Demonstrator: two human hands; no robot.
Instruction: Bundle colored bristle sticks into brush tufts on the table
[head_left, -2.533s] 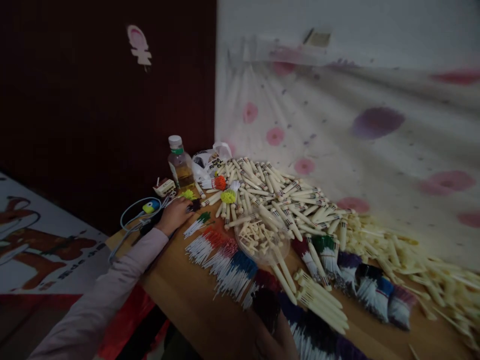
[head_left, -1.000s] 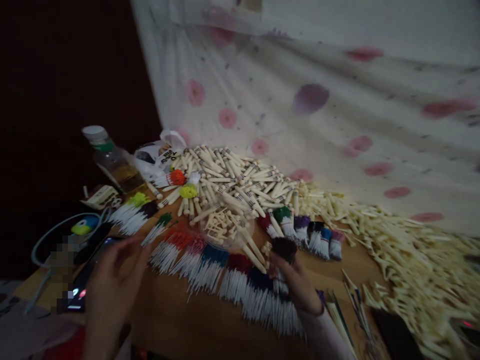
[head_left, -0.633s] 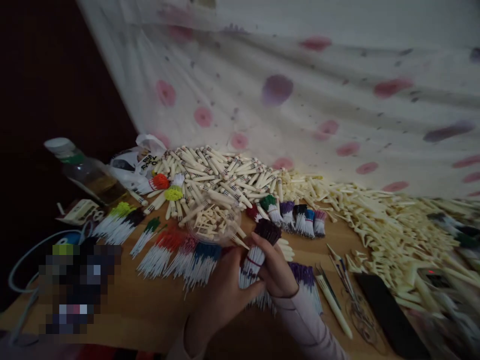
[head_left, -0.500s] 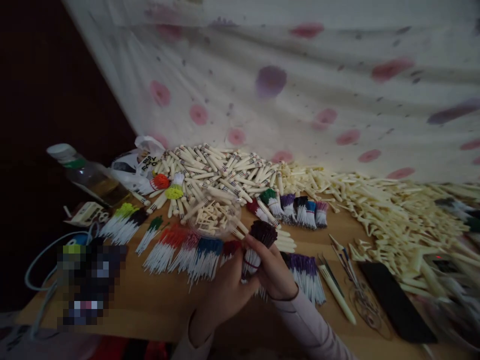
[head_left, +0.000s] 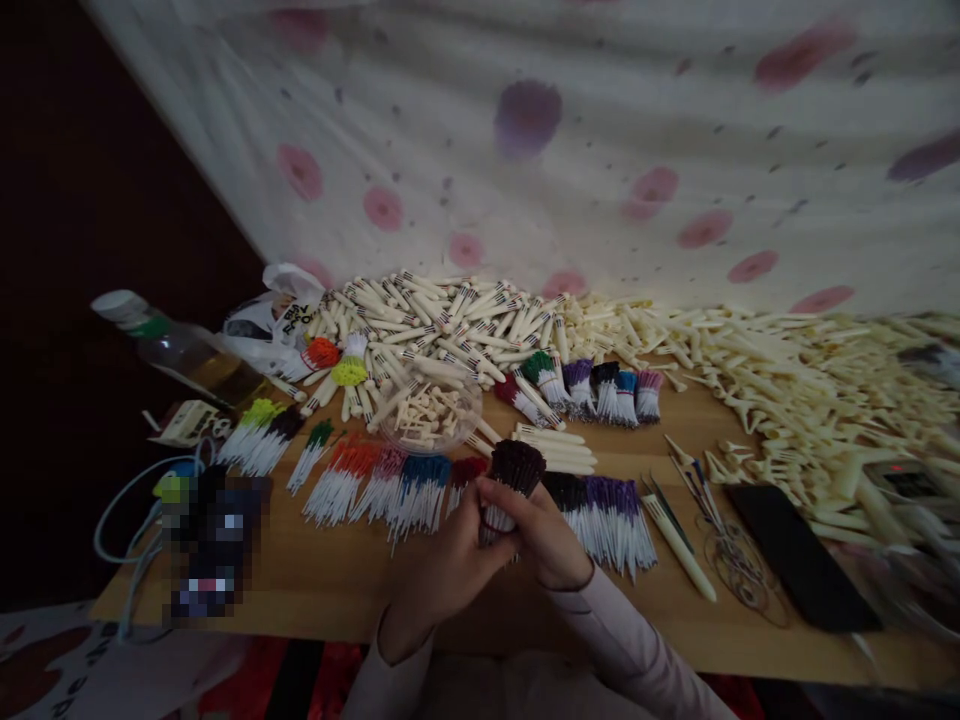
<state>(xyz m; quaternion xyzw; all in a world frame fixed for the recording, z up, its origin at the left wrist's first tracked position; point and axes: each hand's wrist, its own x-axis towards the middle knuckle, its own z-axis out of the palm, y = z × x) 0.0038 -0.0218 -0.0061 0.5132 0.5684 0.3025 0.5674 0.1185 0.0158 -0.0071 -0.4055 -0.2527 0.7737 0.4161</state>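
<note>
Between my two hands stands a bundle of thin white pen refills (head_left: 516,468) with dark maroon ends up and a red band round it. My left hand (head_left: 450,560) closes on its left side, and my right hand (head_left: 551,540) wraps it from the right, fingers overlapping. The lower part of the bundle is hidden by the hands. Just behind lie several cream pen barrels (head_left: 559,450). Loose purple-ended refills (head_left: 619,520) lie to the right of my hands, and blue-ended refills (head_left: 420,490) to the left.
A clear round bowl (head_left: 476,425) holds small cream parts. Banded refill bundles (head_left: 577,385) lie behind it to the right. Heaps of pen barrels (head_left: 442,320) and cream parts (head_left: 817,400) line the back. On the right lie tweezers (head_left: 667,510) and a black phone (head_left: 802,555); a bottle (head_left: 187,355) leans left.
The camera view has shifted, showing more of the table's front edge. Both hands keep hold of the refill bundle, and the fingers around it have moved slightly.
</note>
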